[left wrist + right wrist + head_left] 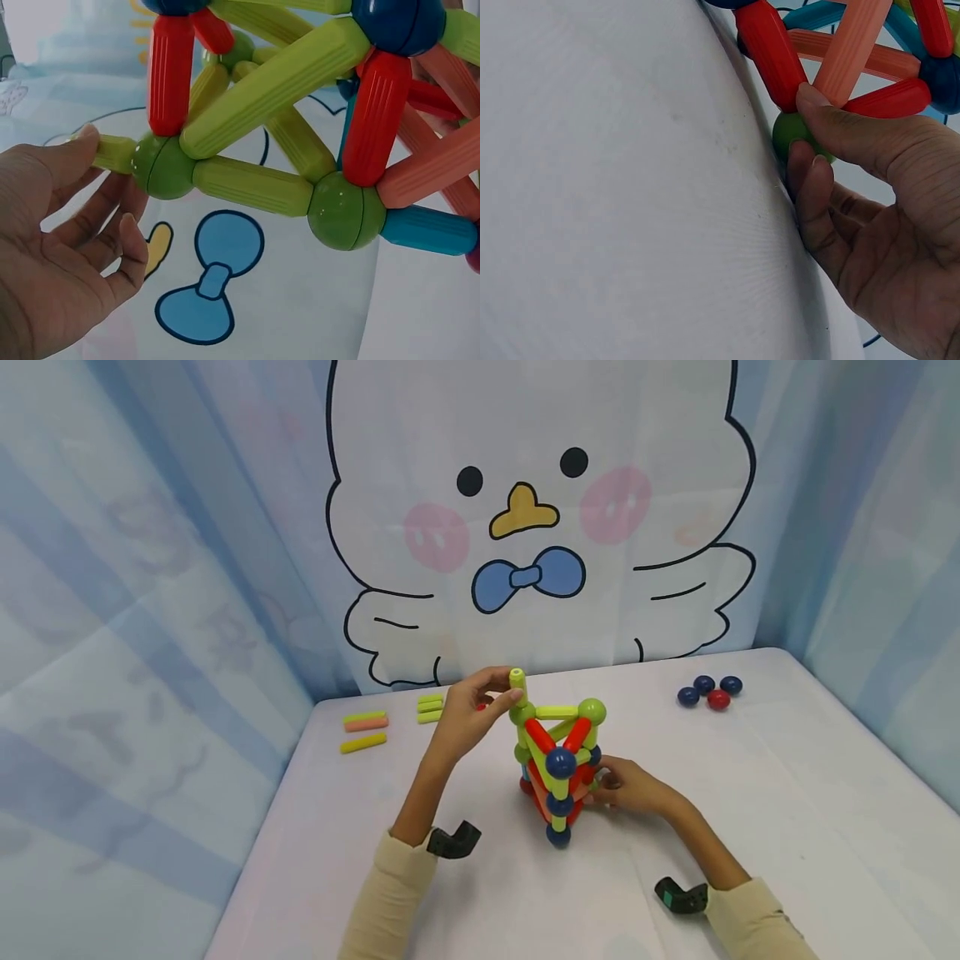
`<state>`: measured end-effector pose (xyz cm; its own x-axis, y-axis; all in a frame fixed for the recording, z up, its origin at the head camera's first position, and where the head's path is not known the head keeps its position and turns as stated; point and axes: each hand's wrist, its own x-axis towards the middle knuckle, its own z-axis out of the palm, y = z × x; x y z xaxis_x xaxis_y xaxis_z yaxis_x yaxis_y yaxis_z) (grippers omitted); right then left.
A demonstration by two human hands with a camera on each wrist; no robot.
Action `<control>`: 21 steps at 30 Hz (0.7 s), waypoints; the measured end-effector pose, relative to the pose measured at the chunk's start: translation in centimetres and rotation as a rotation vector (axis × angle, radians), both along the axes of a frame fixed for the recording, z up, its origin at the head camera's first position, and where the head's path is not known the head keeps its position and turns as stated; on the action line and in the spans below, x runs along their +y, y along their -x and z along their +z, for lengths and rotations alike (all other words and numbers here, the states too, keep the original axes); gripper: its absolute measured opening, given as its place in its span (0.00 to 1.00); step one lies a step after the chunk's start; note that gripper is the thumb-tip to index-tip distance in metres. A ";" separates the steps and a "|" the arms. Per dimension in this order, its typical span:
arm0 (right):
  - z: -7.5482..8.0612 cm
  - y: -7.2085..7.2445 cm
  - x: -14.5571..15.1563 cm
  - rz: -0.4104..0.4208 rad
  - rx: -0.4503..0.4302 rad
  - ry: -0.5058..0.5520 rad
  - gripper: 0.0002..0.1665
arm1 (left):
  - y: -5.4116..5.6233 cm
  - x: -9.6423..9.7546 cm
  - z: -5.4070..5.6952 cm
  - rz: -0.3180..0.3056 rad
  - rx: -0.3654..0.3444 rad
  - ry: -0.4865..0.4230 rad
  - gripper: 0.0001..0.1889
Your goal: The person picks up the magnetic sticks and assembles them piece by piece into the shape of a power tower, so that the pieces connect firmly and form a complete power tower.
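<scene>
A tower of coloured rods and balls (559, 763) stands on the table in the head view. At its top left corner my left hand (474, 710) pinches a short yellow-green rod (518, 687) between thumb and fingers. That rod points up from a green ball (163, 166), its end against the ball in the left wrist view. Low on the tower's right side, my right hand (633, 787) holds a green ball (789, 133) at the base with thumb and fingertips. A red rod (771, 56) and a salmon rod (855, 52) meet at that ball.
Loose yellow-green rods (430, 707) lie behind my left arm, with a salmon rod (366, 724) and a yellow rod (363, 743) further left. Several balls, dark blue (687, 697) and red (718, 700), sit at the back right. A printed curtain (540, 635) hangs behind the table.
</scene>
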<state>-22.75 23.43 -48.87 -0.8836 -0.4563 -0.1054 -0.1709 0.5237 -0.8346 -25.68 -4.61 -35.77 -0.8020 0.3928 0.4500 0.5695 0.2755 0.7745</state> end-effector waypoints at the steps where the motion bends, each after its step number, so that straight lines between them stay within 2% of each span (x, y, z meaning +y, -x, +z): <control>1: 0.0 0.0 0.0 0.001 -0.003 -0.002 0.30 | 0.1 -0.1 -0.1 0.006 -0.006 -0.004 0.18; 4: 0.1 0.0 -0.1 -0.010 -0.013 -0.013 0.30 | 1.0 -0.5 -0.8 0.029 -0.020 -0.025 0.17; 8: 0.1 0.1 -0.1 -0.019 -0.009 -0.023 0.31 | 2.9 -1.3 -3.0 0.160 -0.046 0.013 0.16; 11: 0.1 0.2 -0.1 -0.020 -0.002 -0.029 0.31 | 4.5 -2.0 -5.3 0.295 -0.100 0.108 0.12; 16: 0.0 0.3 0.0 -0.012 0.014 -0.026 0.31 | 6.7 -2.6 -9.8 0.461 -0.191 0.299 0.08; 19: -0.2 0.2 0.0 -0.012 0.013 -0.018 0.31 | 7.4 -2.8 -11.9 0.532 -0.241 0.393 0.10; 21: -0.4 0.2 0.0 -0.007 0.012 -0.016 0.31 | 7.5 -2.8 -12.8 0.561 -0.277 0.431 0.13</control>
